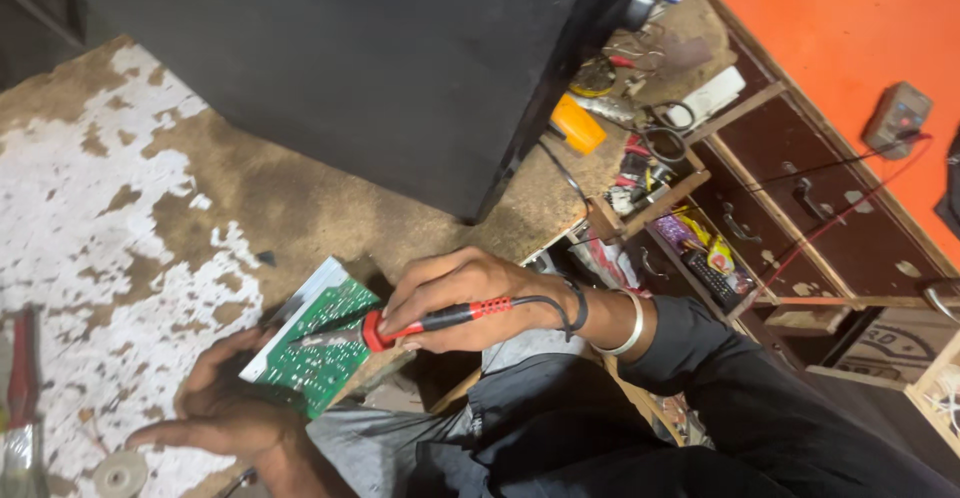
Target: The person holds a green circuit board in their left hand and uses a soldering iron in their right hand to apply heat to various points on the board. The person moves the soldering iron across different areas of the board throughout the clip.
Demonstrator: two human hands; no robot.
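Note:
My right hand (455,293) grips a soldering iron (440,318) with a red and black handle. Its tip rests on a green circuit board (322,346). A silver bangle and a black band circle that wrist. My left hand (225,408) lies flat on the worn table, its fingers against the board's lower edge, steadying it. The board sits tilted near the table's edge, solder side up, with a white strip along one side.
A large black box (380,68) stands on the table (120,208) behind the board. Beyond it lie an orange object (577,124), wires and small tools. A meter (897,118) rests on an orange surface. A red-handled tool (22,368) and a small disc (120,473) lie at left.

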